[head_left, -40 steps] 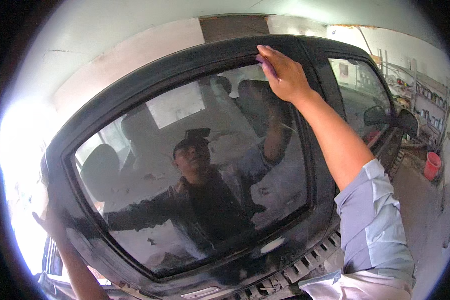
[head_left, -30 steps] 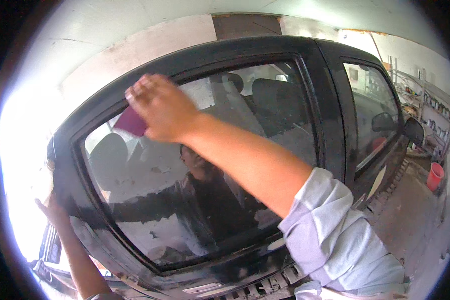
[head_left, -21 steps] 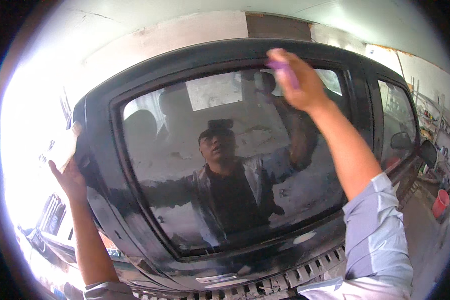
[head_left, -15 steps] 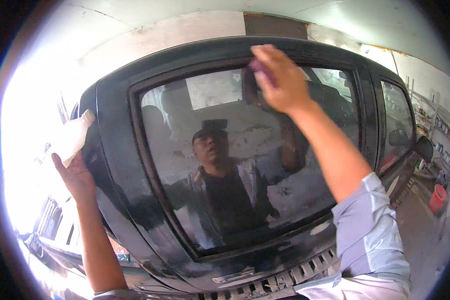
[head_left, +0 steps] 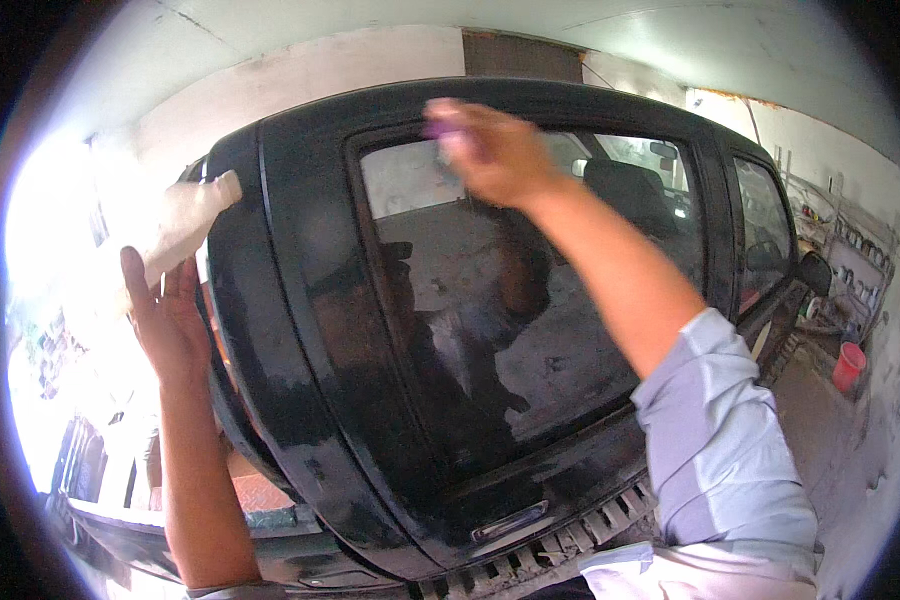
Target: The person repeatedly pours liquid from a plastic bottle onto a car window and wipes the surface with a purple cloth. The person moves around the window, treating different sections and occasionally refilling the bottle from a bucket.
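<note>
1. The right hand (head_left: 495, 155), blurred, is closed on a purple pad (head_left: 460, 140), which sits between fingers and thumb at the upper edge of the rear side window (head_left: 470, 260).
2. The pad is probably light, thin and flexible, not fragile; a hold with the fingers spread flat over its back should keep it even.
3. The left hand (head_left: 175, 320) is raised, thumb and fingers around the lower part of a pale bottle (head_left: 185, 215); glare washes out that end, so how firm the grip is I cannot tell.
4. The bottle looks like soft plastic, likely slippery if wet; its middle is the sensible place to grasp, clear of the narrow neck tilted up and right.
5. The black vehicle body (head_left: 295, 250) is curved, glossy in places and dull in others; the glass reflects a person.
6. Beyond stand a red bucket (head_left: 849, 367), loaded shelves (head_left: 860, 260) and a pale wall (head_left: 300, 85).
</note>
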{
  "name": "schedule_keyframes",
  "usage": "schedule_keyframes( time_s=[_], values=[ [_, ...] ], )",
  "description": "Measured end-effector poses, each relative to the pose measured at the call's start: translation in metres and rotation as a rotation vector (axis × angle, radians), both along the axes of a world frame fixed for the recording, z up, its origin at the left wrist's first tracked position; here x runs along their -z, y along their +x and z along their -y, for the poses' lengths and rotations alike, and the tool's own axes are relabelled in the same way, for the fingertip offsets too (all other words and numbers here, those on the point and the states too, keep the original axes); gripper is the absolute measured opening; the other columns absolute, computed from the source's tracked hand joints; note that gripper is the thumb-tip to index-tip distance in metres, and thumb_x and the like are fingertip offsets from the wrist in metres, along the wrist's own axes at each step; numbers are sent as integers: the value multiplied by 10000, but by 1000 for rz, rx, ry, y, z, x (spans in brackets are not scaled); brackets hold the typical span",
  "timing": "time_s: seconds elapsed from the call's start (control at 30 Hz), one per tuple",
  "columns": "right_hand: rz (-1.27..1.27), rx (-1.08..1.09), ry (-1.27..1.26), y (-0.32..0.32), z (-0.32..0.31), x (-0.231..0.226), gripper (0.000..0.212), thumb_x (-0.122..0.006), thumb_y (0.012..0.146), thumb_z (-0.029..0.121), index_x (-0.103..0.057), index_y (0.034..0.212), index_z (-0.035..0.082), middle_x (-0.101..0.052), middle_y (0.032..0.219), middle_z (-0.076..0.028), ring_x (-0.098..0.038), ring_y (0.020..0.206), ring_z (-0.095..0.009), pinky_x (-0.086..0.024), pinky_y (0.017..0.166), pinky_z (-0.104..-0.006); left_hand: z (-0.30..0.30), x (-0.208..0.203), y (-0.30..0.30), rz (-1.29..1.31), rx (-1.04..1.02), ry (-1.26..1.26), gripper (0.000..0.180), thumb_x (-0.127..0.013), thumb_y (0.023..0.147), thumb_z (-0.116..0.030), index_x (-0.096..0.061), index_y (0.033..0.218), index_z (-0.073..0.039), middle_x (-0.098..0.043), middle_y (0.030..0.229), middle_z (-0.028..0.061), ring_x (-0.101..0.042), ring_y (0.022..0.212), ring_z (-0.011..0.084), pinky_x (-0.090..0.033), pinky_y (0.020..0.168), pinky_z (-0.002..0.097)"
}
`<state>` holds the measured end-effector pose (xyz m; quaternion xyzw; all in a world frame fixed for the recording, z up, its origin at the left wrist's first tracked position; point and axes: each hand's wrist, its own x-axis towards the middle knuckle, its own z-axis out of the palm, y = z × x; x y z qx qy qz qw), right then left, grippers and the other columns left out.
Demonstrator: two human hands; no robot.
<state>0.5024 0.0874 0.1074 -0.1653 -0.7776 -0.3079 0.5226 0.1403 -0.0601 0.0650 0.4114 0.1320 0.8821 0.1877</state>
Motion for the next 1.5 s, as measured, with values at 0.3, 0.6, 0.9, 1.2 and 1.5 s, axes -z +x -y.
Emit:
schedule_keyframes(
  time_s=[0.3, 0.6, 0.9, 1.2, 1.5],
  values=[
    [13, 11, 90, -129, 28, 8, 551, -661, 863, 270, -555, 1368, 77, -602, 1333, -154, -520, 1303, -306, -409, 1110, -416, -30, -89, 3, -514, -262, -58, 947, -712, 870, -507, -298, 1470, 97, -404, 1418, 266, -444, 1331, 346, -428, 1106, 434],
    [-80, 170, 77, -55, 16, -4, 445, -568, 939, 304, -568, 1332, 95, -624, 1289, -136, -568, 1233, -329, -450, 1061, -448, -10, -101, 19, -569, -337, -104, 849, -747, 822, -496, -478, 1364, 100, -564, 1269, 254, -548, 1224, 348, -469, 1032, 431],
    [165, 51, 76, -146, 65, 93, 681, -565, 882, 237, -363, 1458, -66, -345, 1493, -368, -303, 1426, -501, -210, 1195, -565, -20, -100, 15, -566, -301, -58, 842, -729, 836, -522, -494, 1365, 90, -553, 1314, 225, -557, 1200, 292, -440, 1042, 433],
    [-49, 189, 66, -172, 54, 44, 680, -557, 887, 251, -370, 1406, -147, -387, 1431, -402, -345, 1390, -523, -200, 1188, -570, -21, -112, 21, -568, -308, -56, 813, -713, 838, -540, -538, 1342, 73, -588, 1266, 224, -565, 1217, 321, -436, 1058, 440],
    [-21, 90, -35, -164, 49, 18, 652, -489, 927, 240, -335, 1448, -122, -349, 1490, -347, -291, 1438, -455, -181, 1210, -523, -14, -109, 7, -668, -406, -36, 831, -705, 846, -528, -525, 1318, 133, -581, 1271, 254, -569, 1224, 320, -436, 1092, 433]
  ],
)
